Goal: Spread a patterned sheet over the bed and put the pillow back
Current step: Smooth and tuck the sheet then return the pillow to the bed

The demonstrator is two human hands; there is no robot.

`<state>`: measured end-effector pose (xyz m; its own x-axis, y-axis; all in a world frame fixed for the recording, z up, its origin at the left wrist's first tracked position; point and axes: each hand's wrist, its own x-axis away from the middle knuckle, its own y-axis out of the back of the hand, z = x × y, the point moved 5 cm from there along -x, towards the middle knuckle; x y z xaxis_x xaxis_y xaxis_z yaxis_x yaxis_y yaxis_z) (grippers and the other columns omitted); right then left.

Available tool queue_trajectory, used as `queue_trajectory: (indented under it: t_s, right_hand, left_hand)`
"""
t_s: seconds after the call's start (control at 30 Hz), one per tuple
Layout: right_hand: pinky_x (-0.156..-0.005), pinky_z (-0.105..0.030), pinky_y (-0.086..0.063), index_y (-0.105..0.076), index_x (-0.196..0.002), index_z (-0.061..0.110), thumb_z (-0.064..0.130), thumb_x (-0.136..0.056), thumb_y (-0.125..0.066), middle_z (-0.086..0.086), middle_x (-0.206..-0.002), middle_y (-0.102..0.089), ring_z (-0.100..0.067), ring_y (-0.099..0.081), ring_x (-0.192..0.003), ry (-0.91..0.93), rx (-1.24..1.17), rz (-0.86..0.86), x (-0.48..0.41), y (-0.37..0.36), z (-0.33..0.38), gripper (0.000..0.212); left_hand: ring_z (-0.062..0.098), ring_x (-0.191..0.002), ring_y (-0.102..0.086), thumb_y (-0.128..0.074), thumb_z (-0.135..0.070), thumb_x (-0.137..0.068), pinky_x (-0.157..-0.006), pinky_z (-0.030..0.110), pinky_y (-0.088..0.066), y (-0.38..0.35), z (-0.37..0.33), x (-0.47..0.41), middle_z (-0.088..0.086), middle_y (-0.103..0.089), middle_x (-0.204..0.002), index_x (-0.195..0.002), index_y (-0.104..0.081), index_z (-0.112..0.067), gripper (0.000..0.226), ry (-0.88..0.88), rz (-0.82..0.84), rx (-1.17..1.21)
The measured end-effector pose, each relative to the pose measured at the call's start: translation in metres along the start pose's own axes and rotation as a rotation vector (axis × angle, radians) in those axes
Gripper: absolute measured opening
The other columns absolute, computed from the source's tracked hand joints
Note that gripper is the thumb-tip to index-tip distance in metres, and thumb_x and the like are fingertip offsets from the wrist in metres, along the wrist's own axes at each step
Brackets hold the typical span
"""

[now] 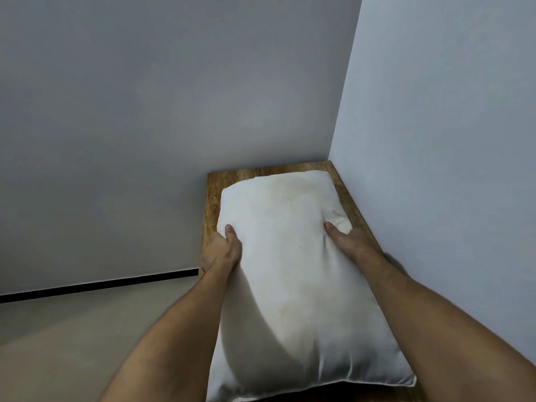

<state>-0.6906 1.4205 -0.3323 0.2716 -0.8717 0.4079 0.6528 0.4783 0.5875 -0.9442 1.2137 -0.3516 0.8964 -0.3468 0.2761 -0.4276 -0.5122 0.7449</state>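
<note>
From the head camera, the pillow (pixel 293 256) lies with its long axis running straight away from the person toward the wall corner, over a wooden board (pixel 211 198) that may be the bare bed base. The left hand (pixel 222 250) and right hand (pixel 352 240) each close a grip on one long side, thumbs on top, about equally far up; no patterned sheet is in view
</note>
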Motion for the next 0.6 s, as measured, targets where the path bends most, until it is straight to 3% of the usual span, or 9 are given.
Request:
queue_trajectory:
  t_s: [0.07,0.37,0.6]
  right_hand:
    - [-0.114,-0.035,-0.032,-0.04,-0.153,0.009,0.064,-0.088,-0.064,-0.013,-0.157,-0.041,-0.031,-0.042,-0.141,0.029,0.012,-0.025,0.0,0.006,0.007,0.088]
    - [-0.111,-0.038,-0.037,-0.049,-0.148,0.016,0.058,-0.094,-0.057,-0.012,-0.15,-0.05,-0.033,-0.048,-0.136,0.181,0.035,-0.089,0.031,0.024,0.067,0.069]
    - [-0.095,-0.03,-0.041,-0.056,-0.142,0.017,0.06,-0.092,-0.057,-0.009,-0.141,-0.058,-0.03,-0.056,-0.126,0.338,0.048,-0.075,0.072,0.016,0.128,0.066]
  left_hand:
    - [0.04,-0.129,-0.049,-0.023,-0.056,-0.102,-0.104,0.048,-0.039,0.008,-0.005,0.001,0.016,-0.051,-0.145,-0.146,-0.04,-0.009,0.066,-0.004,-0.013,0.005]
    - [0.04,-0.126,-0.051,-0.024,-0.054,-0.102,-0.099,0.046,-0.04,0.07,-0.025,0.008,0.019,-0.056,-0.137,-0.14,-0.044,-0.007,0.064,0.001,-0.109,-0.032]
    - [0.04,-0.124,-0.052,-0.025,-0.052,-0.103,-0.095,0.045,-0.041,0.148,-0.014,0.029,0.019,-0.057,-0.134,-0.138,-0.045,-0.006,0.061,0.011,-0.237,0.009]
